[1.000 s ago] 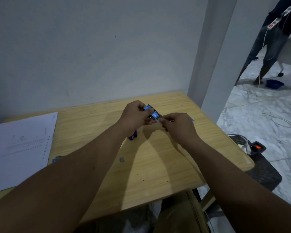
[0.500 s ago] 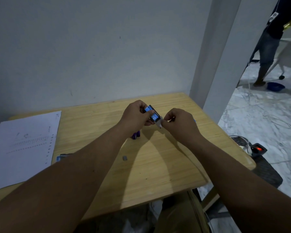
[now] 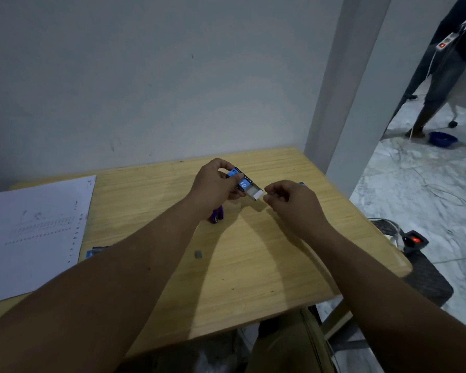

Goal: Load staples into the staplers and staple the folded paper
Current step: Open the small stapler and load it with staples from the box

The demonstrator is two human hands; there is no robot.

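The left hand (image 3: 215,184) grips a blue staple box (image 3: 242,181) above the bench (image 3: 267,265), fingers curled over the top and thumb beneath. The box's white inner tray (image 3: 254,193) is slid partway out toward the right hand (image 3: 293,203). That hand sits just beside the tray's open end, fingers curled with thumb and forefinger pinched together; whether they hold staples is too small to tell. A purple stapler (image 3: 217,215) stands on the bench just below the left hand. A small grey piece (image 3: 198,254) lies nearer the body, between the forearms. A printed sheet (image 3: 35,232) lies well left of the left arm.
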